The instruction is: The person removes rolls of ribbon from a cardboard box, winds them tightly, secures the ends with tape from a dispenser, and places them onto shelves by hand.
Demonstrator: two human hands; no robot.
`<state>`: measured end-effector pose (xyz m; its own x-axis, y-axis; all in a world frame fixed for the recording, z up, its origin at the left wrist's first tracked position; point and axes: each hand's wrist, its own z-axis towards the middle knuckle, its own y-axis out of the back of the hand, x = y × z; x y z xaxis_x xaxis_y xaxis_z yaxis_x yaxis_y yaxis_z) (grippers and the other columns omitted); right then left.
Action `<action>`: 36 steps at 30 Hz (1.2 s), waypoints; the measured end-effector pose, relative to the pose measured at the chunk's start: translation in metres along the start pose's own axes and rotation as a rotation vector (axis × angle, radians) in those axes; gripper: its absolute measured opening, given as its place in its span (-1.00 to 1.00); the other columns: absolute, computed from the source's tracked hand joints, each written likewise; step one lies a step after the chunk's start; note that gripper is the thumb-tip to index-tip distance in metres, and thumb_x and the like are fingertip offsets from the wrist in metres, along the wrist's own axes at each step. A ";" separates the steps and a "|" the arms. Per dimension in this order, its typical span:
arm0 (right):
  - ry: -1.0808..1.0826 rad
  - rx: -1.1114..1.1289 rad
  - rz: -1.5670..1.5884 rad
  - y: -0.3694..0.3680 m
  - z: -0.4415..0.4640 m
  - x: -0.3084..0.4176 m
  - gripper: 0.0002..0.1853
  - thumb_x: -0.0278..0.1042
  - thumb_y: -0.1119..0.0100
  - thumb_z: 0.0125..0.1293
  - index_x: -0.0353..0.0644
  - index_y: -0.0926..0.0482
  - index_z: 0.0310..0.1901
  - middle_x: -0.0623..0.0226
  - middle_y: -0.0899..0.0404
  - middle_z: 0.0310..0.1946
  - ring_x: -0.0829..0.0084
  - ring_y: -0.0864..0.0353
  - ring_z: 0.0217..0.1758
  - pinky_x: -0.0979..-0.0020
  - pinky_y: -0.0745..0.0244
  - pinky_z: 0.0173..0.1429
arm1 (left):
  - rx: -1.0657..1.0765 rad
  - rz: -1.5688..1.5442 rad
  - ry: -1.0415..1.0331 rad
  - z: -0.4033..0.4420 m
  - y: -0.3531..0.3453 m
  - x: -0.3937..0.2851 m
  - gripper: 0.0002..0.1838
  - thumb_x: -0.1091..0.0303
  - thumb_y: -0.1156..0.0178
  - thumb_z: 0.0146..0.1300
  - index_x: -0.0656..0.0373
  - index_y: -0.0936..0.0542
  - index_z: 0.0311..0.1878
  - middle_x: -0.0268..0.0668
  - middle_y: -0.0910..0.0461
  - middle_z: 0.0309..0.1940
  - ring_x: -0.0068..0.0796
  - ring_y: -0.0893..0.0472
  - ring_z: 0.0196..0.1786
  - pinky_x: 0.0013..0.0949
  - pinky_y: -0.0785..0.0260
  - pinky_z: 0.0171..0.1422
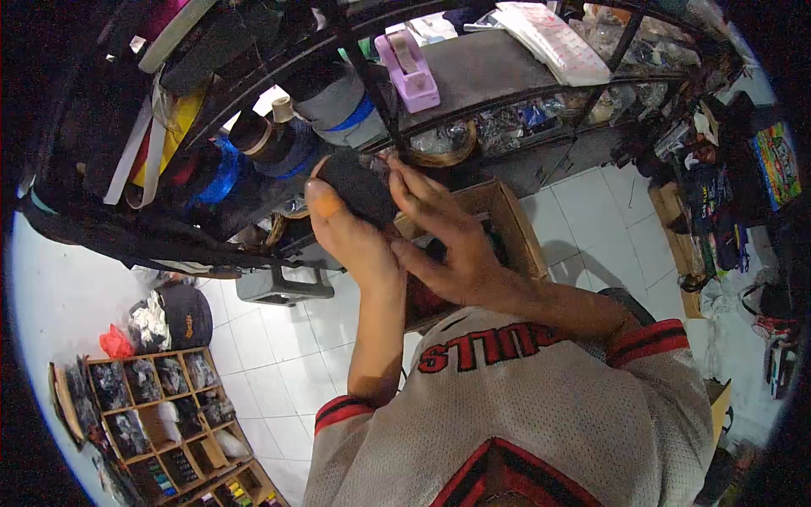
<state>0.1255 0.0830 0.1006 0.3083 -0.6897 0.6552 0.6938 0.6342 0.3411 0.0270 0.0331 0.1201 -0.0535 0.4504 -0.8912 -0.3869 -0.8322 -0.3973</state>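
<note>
My left hand [342, 224] is raised in front of the shelf, wrapped round a black rounded thing [359, 186] whose exact kind I cannot make out. An orange band circles its thumb. From the other side my right hand [452, 241] reaches in, its fingertips on the black thing's right edge and its thumb near the heel of my left hand. The far fingers of my left hand are mostly hidden behind the black thing.
A lilac tape dispenser [408, 72] and white plastic packets [553, 42] lie on the black shelf [486, 68]. Large spools [296, 148] stand at left. Below are a cardboard box [515, 224], a grey stool [283, 285] and a compartment rack [165, 406].
</note>
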 end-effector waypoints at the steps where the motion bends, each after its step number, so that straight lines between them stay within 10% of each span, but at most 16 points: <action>1: 0.000 0.001 -0.019 -0.002 -0.001 0.002 -0.36 -0.39 -0.08 0.18 -0.31 -0.16 0.31 -0.08 -0.04 0.36 -0.05 -0.09 0.39 0.10 -0.07 0.37 | -0.009 -0.080 0.065 -0.002 -0.002 -0.002 -0.51 0.00 0.21 0.44 0.29 -0.45 -0.05 -0.23 -0.56 -0.29 -0.48 -0.56 -0.26 -0.45 -0.43 -0.11; 18: 0.135 0.040 -0.214 0.014 -0.020 0.000 -0.26 -0.44 -0.11 0.09 -0.22 -0.11 0.35 0.02 -0.11 0.34 -0.02 -0.26 0.27 0.01 -0.07 0.31 | 0.161 -0.700 0.314 0.002 0.012 0.005 -0.45 -0.18 0.05 0.29 0.20 -0.42 -0.08 -0.16 -0.55 -0.31 -0.19 -0.61 -0.28 0.05 -0.46 0.06; 24: 0.228 -0.100 -0.239 0.035 0.026 0.021 -0.34 -0.30 -0.17 0.12 -0.23 -0.23 0.27 0.05 -0.27 0.25 0.03 -0.25 0.29 0.02 -0.06 0.28 | 0.065 -0.463 0.279 -0.009 0.000 -0.013 -0.43 -0.23 0.10 0.30 0.18 -0.41 -0.08 -0.15 -0.52 -0.25 -0.21 -0.56 -0.19 -0.09 -0.38 0.12; 29: 0.289 -0.005 -0.229 -0.007 0.034 -0.009 -0.35 0.00 0.03 0.26 -0.25 -0.20 0.28 0.03 -0.23 0.27 0.04 -0.14 0.37 0.01 0.02 0.30 | 0.564 -0.705 0.222 -0.016 -0.012 -0.003 -0.36 -0.25 0.27 0.34 0.21 -0.36 0.01 -0.18 -0.45 -0.07 -0.30 -0.42 0.05 -0.24 -0.23 0.19; 31: 0.386 -0.056 -0.258 -0.014 0.034 -0.028 -0.32 0.05 0.14 0.32 -0.32 -0.12 0.30 -0.05 -0.23 0.24 -0.02 -0.14 0.36 -0.01 0.06 0.32 | 0.214 -0.425 0.340 -0.018 -0.002 0.008 -0.37 -0.21 0.27 0.37 0.22 -0.35 0.10 -0.21 -0.44 -0.01 -0.35 -0.41 0.11 -0.27 -0.23 0.24; 36: 0.303 0.018 -0.279 -0.017 0.029 -0.026 -0.29 0.05 0.30 0.38 -0.36 0.07 0.35 -0.13 -0.21 0.22 -0.04 0.04 0.43 -0.01 0.22 0.37 | 0.187 -0.477 0.369 -0.019 0.004 0.009 -0.43 -0.15 0.21 0.39 0.18 -0.35 0.14 -0.22 -0.45 0.03 -0.34 -0.44 0.11 -0.28 -0.24 0.25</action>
<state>0.0871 0.0998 0.0971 0.2900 -0.9060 0.3084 0.7672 0.4127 0.4911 0.0421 0.0277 0.1064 0.4724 0.5893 -0.6554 -0.4459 -0.4816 -0.7545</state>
